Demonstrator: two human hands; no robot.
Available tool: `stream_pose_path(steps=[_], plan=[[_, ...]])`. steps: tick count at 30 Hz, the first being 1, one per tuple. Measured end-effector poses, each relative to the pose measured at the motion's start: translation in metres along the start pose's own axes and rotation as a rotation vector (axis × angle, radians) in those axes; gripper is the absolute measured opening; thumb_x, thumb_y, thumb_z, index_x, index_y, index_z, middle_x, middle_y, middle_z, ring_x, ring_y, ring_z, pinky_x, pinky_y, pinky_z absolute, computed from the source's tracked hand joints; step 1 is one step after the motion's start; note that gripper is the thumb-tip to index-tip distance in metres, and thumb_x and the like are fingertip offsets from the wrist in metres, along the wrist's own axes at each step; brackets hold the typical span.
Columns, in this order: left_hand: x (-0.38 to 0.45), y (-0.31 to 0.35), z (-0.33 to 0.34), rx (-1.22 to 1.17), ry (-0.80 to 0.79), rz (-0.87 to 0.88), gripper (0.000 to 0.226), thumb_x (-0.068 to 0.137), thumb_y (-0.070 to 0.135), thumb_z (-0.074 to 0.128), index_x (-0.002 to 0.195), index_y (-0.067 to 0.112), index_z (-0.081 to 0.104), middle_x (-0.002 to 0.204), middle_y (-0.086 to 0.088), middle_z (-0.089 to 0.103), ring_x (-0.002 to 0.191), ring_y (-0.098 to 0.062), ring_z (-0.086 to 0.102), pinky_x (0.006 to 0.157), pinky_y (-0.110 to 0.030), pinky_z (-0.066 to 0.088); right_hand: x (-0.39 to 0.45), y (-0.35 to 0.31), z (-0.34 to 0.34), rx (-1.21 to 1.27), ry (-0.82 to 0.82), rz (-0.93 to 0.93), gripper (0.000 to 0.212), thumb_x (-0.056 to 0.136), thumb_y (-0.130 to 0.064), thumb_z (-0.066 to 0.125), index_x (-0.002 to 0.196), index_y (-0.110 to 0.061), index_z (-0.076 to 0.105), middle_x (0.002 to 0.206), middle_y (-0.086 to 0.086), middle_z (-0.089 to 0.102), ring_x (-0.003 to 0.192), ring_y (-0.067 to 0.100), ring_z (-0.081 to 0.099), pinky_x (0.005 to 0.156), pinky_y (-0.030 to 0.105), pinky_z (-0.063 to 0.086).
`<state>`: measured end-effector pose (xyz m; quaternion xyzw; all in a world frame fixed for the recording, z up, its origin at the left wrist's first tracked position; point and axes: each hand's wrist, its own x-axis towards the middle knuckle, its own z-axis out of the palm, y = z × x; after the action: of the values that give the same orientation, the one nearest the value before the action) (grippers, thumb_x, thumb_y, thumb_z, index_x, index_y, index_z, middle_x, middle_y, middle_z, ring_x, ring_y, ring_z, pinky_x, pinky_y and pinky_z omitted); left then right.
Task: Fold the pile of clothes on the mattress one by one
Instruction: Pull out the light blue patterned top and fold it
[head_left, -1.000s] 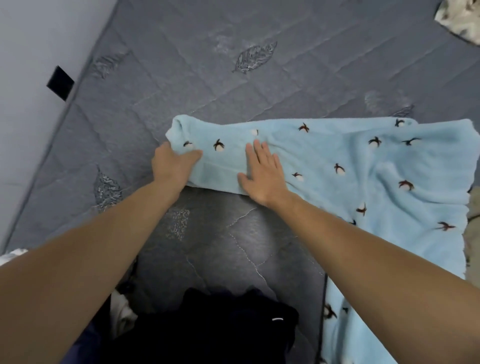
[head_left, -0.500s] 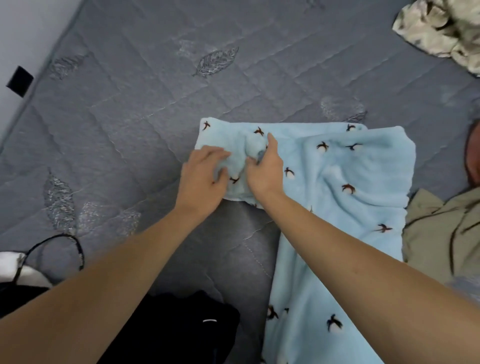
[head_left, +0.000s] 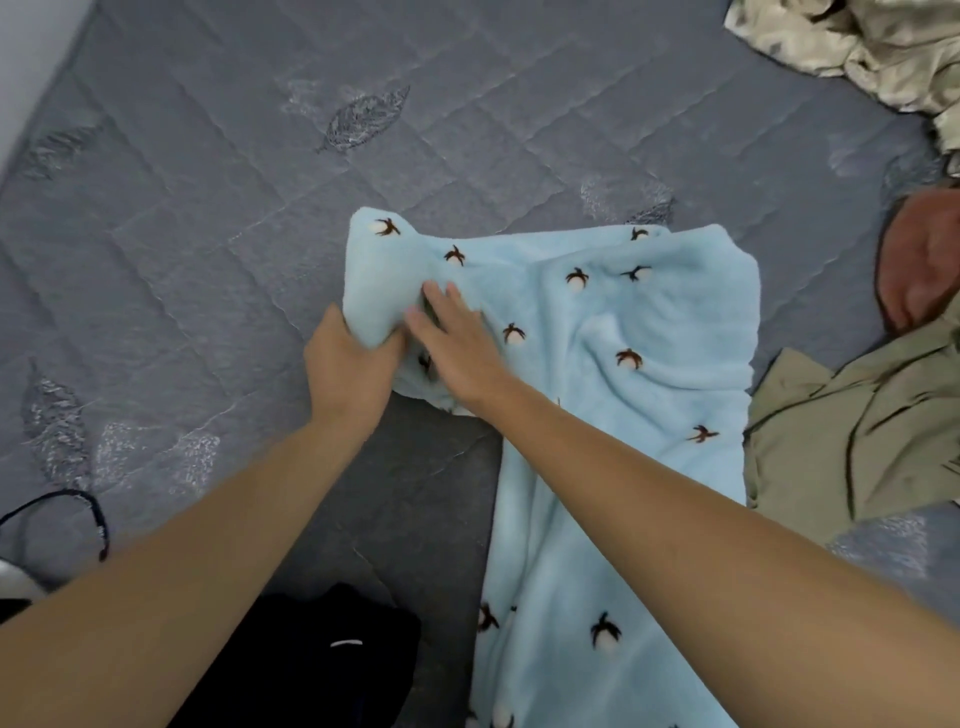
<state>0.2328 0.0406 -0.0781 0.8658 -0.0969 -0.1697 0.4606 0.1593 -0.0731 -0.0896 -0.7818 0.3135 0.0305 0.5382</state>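
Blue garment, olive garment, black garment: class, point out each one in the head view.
Blue garment (head_left: 623, 322): head view, on its spread upper part, right of the hands.
Olive garment (head_left: 852, 436): head view, on its creased middle.
Black garment (head_left: 311, 660): head view, on its middle, near the white mark.

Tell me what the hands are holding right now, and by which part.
The left hand grips the light blue garment by its bunched left end. The right hand only rests flat on it.
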Motion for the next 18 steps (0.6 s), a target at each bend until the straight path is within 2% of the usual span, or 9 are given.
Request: stream_pose_path(steps=[1,2,4,6,9,11,13,15,18], plan=[[-0.011,0.012,0.006,-0.021,-0.026,0.059,0.045,0.078,0.045,0.084,0.11,0.023,0.061,0.102,0.011,0.069,0.091,-0.005,0.069,0.065,-0.013,0.052,-0.007,-0.009,-0.009,0.327,0.035,0.055,0.074,0.098,-0.064,0.047,0.159,-0.023,0.039,0.165,0.002,0.039,0.153,0.019,0.033,0.127,0.045,0.022],[-0.024,0.024,0.014,-0.04,-0.073,0.118,0.048,0.076,0.049,0.083,0.11,0.024,0.06,0.102,0.013,0.069,0.09,-0.001,0.069,0.065,-0.012,0.052,-0.015,-0.016,-0.02,0.595,0.084,0.104,0.076,0.087,-0.07,0.056,0.147,-0.022,0.056,0.147,0.0,0.061,0.137,0.014,0.055,0.12,0.043,0.038],[-0.047,0.046,0.033,-0.051,-0.188,0.265,0.053,0.076,0.05,0.079,0.118,0.024,0.06,0.108,0.011,0.067,0.096,-0.001,0.067,0.075,-0.019,0.055,-0.029,-0.02,-0.044,0.872,0.216,0.168,0.068,0.069,-0.071,0.071,0.117,-0.023,0.073,0.109,-0.005,0.078,0.103,0.007,0.073,0.098,0.035,0.057],[-0.065,0.064,0.054,-0.029,-0.298,0.422,0.051,0.081,0.041,0.078,0.123,0.021,0.061,0.113,0.005,0.062,0.102,-0.007,0.066,0.083,-0.03,0.058,-0.045,-0.01,-0.069,0.869,0.384,0.165,0.05,0.076,-0.056,0.079,0.113,-0.022,0.074,0.102,-0.006,0.079,0.096,0.006,0.075,0.09,0.033,0.061],[-0.082,0.081,0.082,0.04,-0.421,0.607,0.047,0.087,0.029,0.078,0.13,0.013,0.066,0.12,0.0,0.056,0.109,-0.015,0.063,0.091,-0.043,0.057,-0.067,0.022,-0.109,0.781,0.501,0.176,0.018,0.095,-0.035,0.072,0.109,-0.024,0.073,0.102,-0.007,0.078,0.101,0.011,0.075,0.096,0.042,0.061],[-0.089,0.086,0.097,0.095,-0.448,0.722,0.046,0.094,0.038,0.066,0.133,0.013,0.069,0.134,-0.003,0.052,0.124,-0.019,0.056,0.102,-0.048,0.05,-0.086,0.042,-0.135,0.813,0.516,0.192,0.017,0.099,-0.026,0.067,0.113,-0.018,0.074,0.107,-0.002,0.079,0.103,0.017,0.075,0.097,0.046,0.06],[-0.097,0.092,0.115,0.139,-0.433,0.782,0.044,0.102,0.043,0.054,0.138,0.021,0.067,0.151,-0.002,0.045,0.14,-0.021,0.044,0.115,-0.051,0.038,-0.106,0.065,-0.159,0.77,0.562,0.193,0.023,0.1,-0.019,0.065,0.12,-0.012,0.073,0.109,0.002,0.079,0.103,0.019,0.075,0.095,0.043,0.061],[-0.101,0.094,0.126,0.236,-0.414,0.785,0.048,0.106,0.045,0.047,0.151,0.031,0.052,0.163,-0.001,0.033,0.152,-0.022,0.03,0.122,-0.052,0.027,-0.119,0.079,-0.173,0.686,0.639,0.198,0.023,0.1,-0.014,0.064,0.121,-0.009,0.073,0.109,0.004,0.079,0.102,0.021,0.075,0.093,0.042,0.06],[-0.114,0.097,0.155,0.43,-0.495,0.844,0.062,0.105,0.054,0.04,0.163,0.035,0.027,0.173,0.002,0.014,0.161,-0.022,0.008,0.128,-0.053,0.014,-0.14,0.102,-0.195,0.667,0.748,0.189,0.019,0.1,-0.009,0.063,0.117,-0.004,0.071,0.111,0.011,0.076,0.106,0.028,0.073,0.096,0.051,0.058]])
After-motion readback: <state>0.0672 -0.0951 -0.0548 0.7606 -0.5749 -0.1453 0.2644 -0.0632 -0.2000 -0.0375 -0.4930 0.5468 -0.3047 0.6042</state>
